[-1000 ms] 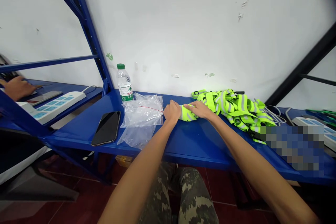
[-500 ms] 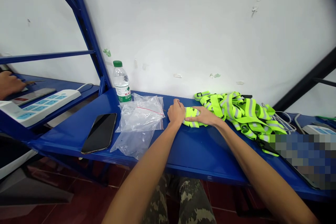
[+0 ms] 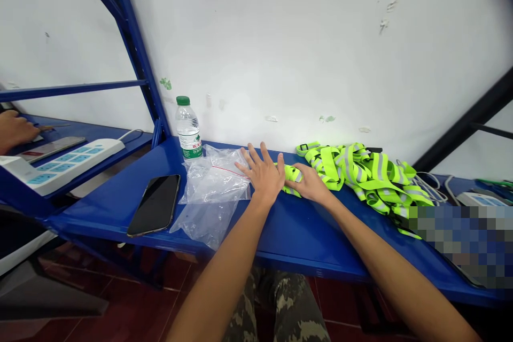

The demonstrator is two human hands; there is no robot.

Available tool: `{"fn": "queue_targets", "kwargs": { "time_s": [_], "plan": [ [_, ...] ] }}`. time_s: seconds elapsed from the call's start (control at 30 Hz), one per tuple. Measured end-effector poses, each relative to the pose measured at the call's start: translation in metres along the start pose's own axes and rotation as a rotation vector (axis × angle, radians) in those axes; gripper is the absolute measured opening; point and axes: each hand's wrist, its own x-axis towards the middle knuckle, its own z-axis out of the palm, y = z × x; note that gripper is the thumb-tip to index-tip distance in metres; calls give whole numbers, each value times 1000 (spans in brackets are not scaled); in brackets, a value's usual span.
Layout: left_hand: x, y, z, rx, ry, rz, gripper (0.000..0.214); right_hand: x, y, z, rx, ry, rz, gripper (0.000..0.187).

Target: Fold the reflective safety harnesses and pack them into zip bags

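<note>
Neon-yellow reflective vest (image 3: 292, 174), folded small, silver stripes, under right hand (image 3: 311, 184)

This is a plain workroom of a workshop kind: a blue steel rack (image 3: 308, 240) serves as a bench along a scuffed white wall (image 3: 280, 48), with a power strip (image 3: 68, 164), a heap of reflective straps (image 3: 360, 171) and dark red floor tiles (image 3: 132, 304).

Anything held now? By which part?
Nothing gripped. The right hand rests flat on the folded hi-vis reflective strapping; the left hand lies open beside it, fingers spread.
</note>
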Motion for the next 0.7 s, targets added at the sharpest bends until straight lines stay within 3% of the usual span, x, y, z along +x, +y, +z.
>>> {"fn": "queue_targets", "kwargs": {
  "time_s": [0.2, 0.43, 0.7],
  "plan": [
    [0, -2, 8, -90, -224, -83, 72, -2, 4, 0, 18, -6, 5, 38],
    [-6, 4, 4, -224, -242, 38, 46, -7, 2, -7, 37, -13, 47, 39],
    [7, -14, 14, -192, -356, 12, 45, -8, 24, -21, 160, 68, 274, 58]
  ]
}}
